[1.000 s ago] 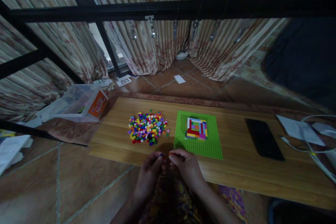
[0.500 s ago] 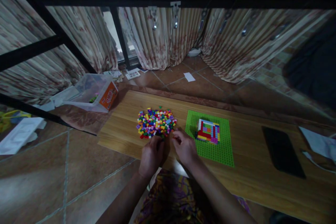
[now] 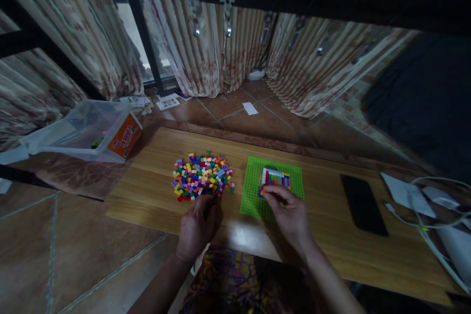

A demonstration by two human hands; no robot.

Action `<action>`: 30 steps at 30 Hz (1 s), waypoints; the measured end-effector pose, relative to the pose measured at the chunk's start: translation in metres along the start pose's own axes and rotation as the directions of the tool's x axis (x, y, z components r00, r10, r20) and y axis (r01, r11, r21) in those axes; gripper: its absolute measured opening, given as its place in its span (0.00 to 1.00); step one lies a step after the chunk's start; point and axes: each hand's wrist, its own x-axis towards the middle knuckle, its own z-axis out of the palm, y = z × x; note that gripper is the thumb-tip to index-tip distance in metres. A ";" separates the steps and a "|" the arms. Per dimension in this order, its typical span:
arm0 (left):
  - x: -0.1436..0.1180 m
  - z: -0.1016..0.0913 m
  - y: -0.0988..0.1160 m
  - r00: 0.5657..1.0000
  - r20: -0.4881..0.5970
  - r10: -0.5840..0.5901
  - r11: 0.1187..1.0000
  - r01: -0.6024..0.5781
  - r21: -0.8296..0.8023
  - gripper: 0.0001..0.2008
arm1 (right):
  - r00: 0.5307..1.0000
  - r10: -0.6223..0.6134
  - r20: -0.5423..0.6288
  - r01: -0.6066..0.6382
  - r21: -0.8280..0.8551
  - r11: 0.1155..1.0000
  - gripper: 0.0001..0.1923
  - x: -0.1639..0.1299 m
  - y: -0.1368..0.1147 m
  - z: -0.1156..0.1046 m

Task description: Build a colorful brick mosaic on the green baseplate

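- Our right hand had moved since the earlier frame, from beside the pile of bricks to the block model; our left hand had stayed at the pile's lower edge.
- We had the right thumb and fingers pinched on what looked like a small orange brick, at the model's lower left corner; we could not tell whether it was seated or only touching.
- We saw the left fingers curled together and could not tell whether they held anything.
- Our model sat on the green board, right of the frame's centre and below its middle; the pile lay to its left, on the same wooden table.
- Good handling here, we judged, meant keeping the brick level, matching its sides to the model's edge and pressing straight down, without a twist.
- We also thought a lower wrist wise, since our hand covered the model's near side and hid the fit.
- Too hard a sideways push, we reckoned, could have loosened neighbouring pieces.
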 end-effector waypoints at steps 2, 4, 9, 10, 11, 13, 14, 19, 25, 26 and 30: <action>0.000 0.000 0.000 1.000 -0.005 0.030 1.000 -0.030 -0.002 0.08 | 0.999 0.029 -0.043 -0.030 -0.026 0.999 0.07 0.013 0.003 -0.014; 0.001 0.000 0.000 0.998 -0.013 0.059 0.998 -0.059 -0.003 0.08 | 1.000 0.025 -0.017 -0.026 -0.055 0.998 0.07 0.025 0.006 -0.020; 0.000 -0.003 0.000 0.994 -0.042 0.102 0.993 -0.105 -0.049 0.07 | 0.986 -0.057 0.156 0.081 -0.149 0.985 0.08 0.040 0.012 -0.016; -0.002 -0.004 0.002 0.993 -0.044 0.111 0.991 -0.114 -0.072 0.07 | 0.981 -0.084 0.175 0.116 -0.182 0.976 0.08 0.041 0.012 -0.016; -0.004 -0.004 0.004 0.992 -0.042 0.120 0.987 -0.124 -0.098 0.08 | 0.975 -0.109 0.193 0.151 -0.217 0.964 0.08 0.042 0.011 -0.016; -0.005 -0.003 0.014 0.989 -0.007 0.145 0.978 -0.144 -0.150 0.10 | 0.961 -0.151 0.234 0.215 -0.279 0.936 0.09 0.045 0.009 -0.017; -0.004 0.000 0.021 0.987 0.023 0.159 0.973 -0.153 -0.175 0.12 | 0.951 -0.167 0.260 0.244 -0.303 0.921 0.09 0.047 0.008 -0.018; 0.018 0.027 0.064 0.965 0.202 0.169 0.948 -0.103 -0.301 0.21 | 0.897 -0.161 0.412 0.340 -0.410 0.847 0.12 0.060 -0.004 -0.022; 0.040 0.056 0.088 0.909 0.376 0.180 0.939 -0.046 -0.340 0.27 | 0.838 -0.116 0.534 0.429 -0.511 0.745 0.13 0.072 -0.021 -0.018; 0.039 0.058 0.088 0.907 0.382 0.175 0.938 -0.035 -0.345 0.27 | 0.836 -0.121 0.535 0.435 -0.513 0.740 0.13 0.073 -0.021 -0.017; 0.036 0.062 0.088 0.915 0.376 0.146 0.940 -0.009 -0.341 0.26 | 0.846 -0.098 0.525 0.388 -0.478 0.788 0.12 0.075 -0.018 -0.022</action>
